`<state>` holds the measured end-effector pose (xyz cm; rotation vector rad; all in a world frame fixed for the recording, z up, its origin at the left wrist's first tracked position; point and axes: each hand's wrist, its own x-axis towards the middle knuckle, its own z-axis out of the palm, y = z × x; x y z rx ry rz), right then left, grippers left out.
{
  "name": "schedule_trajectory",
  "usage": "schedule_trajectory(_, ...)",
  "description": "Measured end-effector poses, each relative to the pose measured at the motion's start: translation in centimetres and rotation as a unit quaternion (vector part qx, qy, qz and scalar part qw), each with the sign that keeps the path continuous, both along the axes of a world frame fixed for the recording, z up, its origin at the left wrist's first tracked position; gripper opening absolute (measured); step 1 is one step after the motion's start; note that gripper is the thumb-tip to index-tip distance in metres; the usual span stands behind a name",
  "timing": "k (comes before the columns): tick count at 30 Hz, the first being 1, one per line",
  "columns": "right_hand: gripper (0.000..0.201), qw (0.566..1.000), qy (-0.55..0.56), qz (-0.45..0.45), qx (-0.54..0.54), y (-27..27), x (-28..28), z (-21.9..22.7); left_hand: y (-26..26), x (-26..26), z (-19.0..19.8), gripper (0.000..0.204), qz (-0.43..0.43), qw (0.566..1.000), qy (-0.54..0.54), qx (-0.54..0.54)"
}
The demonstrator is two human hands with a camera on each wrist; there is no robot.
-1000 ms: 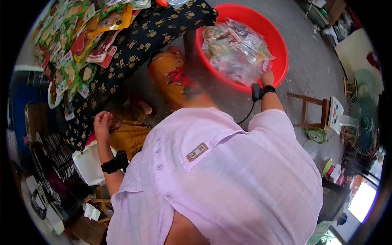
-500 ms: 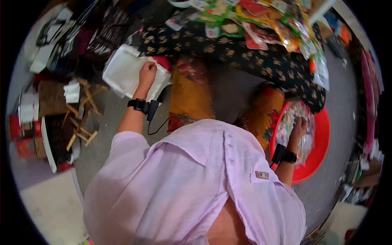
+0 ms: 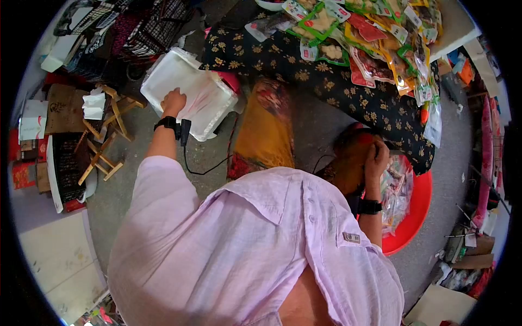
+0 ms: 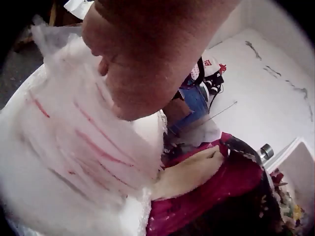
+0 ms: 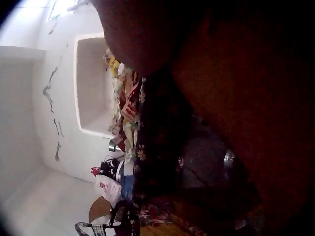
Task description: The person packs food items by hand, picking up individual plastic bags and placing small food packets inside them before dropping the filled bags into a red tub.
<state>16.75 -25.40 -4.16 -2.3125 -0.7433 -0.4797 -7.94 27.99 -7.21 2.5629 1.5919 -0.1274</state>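
In the head view my left hand (image 3: 174,102) reaches down over a white foam box (image 3: 220,103) on the floor. Thin translucent plastic bags (image 4: 83,142) with red streaks lie in the box and bunch up right beneath that hand in the left wrist view; its fingertips are hidden, and I cannot tell whether they pinch the plastic. My right hand (image 3: 377,158) is by the right knee with fingers loosely curled and nothing seen in it. It overlaps the near side of a red basin (image 3: 418,209) holding clear plastic packets (image 3: 396,193). The right wrist view is mostly dark.
Ahead, a table with a dark flowered cloth (image 3: 304,68) bears a heap of packaged foods (image 3: 375,32). A wooden folding stool (image 3: 103,157) and cardboard (image 3: 60,106) are at the left. A black cord (image 3: 204,173) runs from the left wrist. Clutter (image 3: 467,255) lines the right side.
My view has swung left, away from the basin. The right hand has come out of the basin toward the knee. The left hand has moved from beside the tablecloth to over the foam box.
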Motion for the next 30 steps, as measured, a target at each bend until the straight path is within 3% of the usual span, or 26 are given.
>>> schedule_trajectory(4,0.013,1.0,0.01,0.008,-0.017,0.2,-0.1,0.4,3.1,-0.7,-2.4,0.03,-0.094,0.995,0.02,-0.021)
schedule_trajectory(7,0.013,1.0,0.003,0.011,-0.024,0.5,0.0,0.4,2.3,-0.2,-1.5,0.025,-0.057,0.998,-0.031,0.008)
schedule_trajectory(13,0.013,1.0,0.005,0.021,-0.02,1.2,-0.2,0.7,1.2,-0.8,0.4,0.026,-0.077,0.989,-0.122,-0.01)
schedule_trajectory(18,0.013,0.999,0.022,0.032,-0.03,1.9,-0.4,0.9,1.0,-1.3,0.5,0.027,-0.025,0.983,-0.18,0.023)
schedule_trajectory(23,0.013,0.997,0.04,0.051,0.039,1.5,0.7,-0.6,-2.7,-0.7,4.5,0.021,-0.009,0.935,-0.351,0.054)
schedule_trajectory(24,0.013,0.989,0.104,0.057,0.093,2.2,0.5,0.0,-4.6,-0.3,6.2,0.018,-0.02,0.926,-0.371,0.067)
schedule_trajectory(26,0.014,0.955,0.214,0.048,0.199,3.6,0.4,2.2,-8.7,2.4,8.7,0.014,-0.058,0.904,-0.419,0.058)
schedule_trajectory(28,0.014,0.973,0.147,0.091,0.154,5.7,0.6,3.7,-11.7,3.5,10.1,0.009,-0.082,0.885,-0.458,0.037)
schedule_trajectory(30,0.015,0.928,0.223,0.172,0.243,9.0,-0.5,5.7,-14.4,5.6,10.4,0.009,-0.17,0.858,-0.483,0.033)
